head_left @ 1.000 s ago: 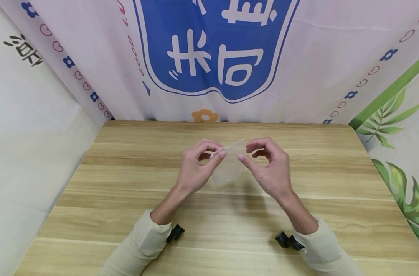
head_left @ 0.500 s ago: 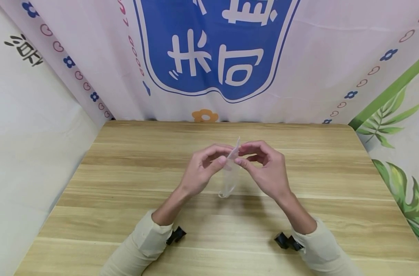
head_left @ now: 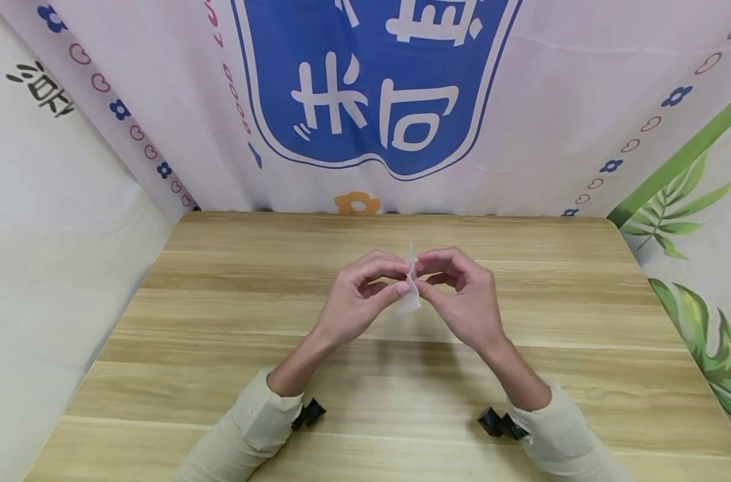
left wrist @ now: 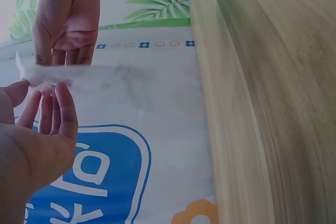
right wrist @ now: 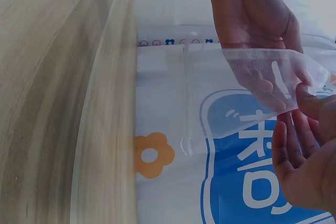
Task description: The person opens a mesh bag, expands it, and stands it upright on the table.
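Reaching in from the bottom edge, two pale sleeves point(head_left: 239, 425) are cut off by the frame, so only the lower forearms show. A small black device point(head_left: 308, 414) sits at the left cuff and another black device point(head_left: 501, 423) at the right; parts of both are hidden by the cloth of the cuffs. Further up, the left hand point(head_left: 355, 294) and right hand point(head_left: 465, 292) face each other with a clear plastic bag point(head_left: 413, 298) between them, over the table. Each grip is narrow, thumb and fingertips brought together on the thin plastic; how firmly they press, I cannot tell. From above, the bag is nearly edge-on, a pale crinkled strip, and its lower part is hard to make out. The right wrist view shows it spread wider, see-through, with the left palm visible behind it; the left wrist view blurs its far end. Whether its mouth is parted cannot be told. Under the hands, faint shadows fall on the wooden table point(head_left: 401, 422), its near edge out of frame. Beyond stands a white curtain point(head_left: 552, 134); its blue sign point(head_left: 365, 117) is cut off at the top, and an orange flower point(head_left: 344, 202) meets the table's back edge.
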The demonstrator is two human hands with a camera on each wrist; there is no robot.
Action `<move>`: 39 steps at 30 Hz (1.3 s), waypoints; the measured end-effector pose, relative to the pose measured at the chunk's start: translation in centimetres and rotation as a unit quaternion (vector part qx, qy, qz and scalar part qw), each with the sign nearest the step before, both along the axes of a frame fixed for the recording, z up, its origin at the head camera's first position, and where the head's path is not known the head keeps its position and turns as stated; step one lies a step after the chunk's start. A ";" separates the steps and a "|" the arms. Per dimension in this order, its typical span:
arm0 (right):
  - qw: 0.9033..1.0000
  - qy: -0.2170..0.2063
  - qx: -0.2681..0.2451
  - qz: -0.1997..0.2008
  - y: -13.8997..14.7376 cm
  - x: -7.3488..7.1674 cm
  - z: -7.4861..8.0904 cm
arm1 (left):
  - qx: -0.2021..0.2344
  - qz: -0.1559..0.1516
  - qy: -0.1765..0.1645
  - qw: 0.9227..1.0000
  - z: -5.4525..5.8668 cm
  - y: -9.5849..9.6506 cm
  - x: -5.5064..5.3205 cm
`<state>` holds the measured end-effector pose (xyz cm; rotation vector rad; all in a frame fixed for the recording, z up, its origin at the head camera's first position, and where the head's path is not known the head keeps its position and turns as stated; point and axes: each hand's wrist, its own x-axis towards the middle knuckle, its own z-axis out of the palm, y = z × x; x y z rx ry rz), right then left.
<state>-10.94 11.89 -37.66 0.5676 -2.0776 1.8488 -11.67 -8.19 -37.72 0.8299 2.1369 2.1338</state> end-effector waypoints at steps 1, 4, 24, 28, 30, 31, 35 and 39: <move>1.000 0.004 0.001 -0.001 0.0 0.0 0.0 | -0.001 0.003 0.002 1.000 0.0 0.0 0.0; 1.000 0.016 0.003 0.000 0.0 0.1 -0.1 | -0.006 0.011 0.006 1.000 -0.1 0.1 0.0; 0.990 0.110 0.084 -0.038 0.8 -0.5 0.4 | -0.094 0.106 0.141 0.980 0.4 -1.2 -0.6; 0.988 0.119 0.087 -0.043 0.9 -0.5 0.4 | -0.107 0.110 0.151 0.977 0.5 -1.2 -0.6; 0.990 0.110 0.074 -0.042 0.8 -0.4 0.5 | -0.112 0.104 0.143 0.978 0.5 -1.2 -0.5; 0.991 0.106 0.066 -0.040 0.7 -0.3 0.5 | -0.116 0.100 0.139 0.978 0.5 -1.1 -0.5; 0.995 0.089 0.029 -0.025 0.5 -0.2 0.5 | -0.131 0.085 0.128 0.979 0.4 -0.9 -0.5; 0.997 0.073 0.019 -0.010 0.3 -0.1 0.4 | -0.126 0.083 0.134 0.979 0.4 -0.8 -0.5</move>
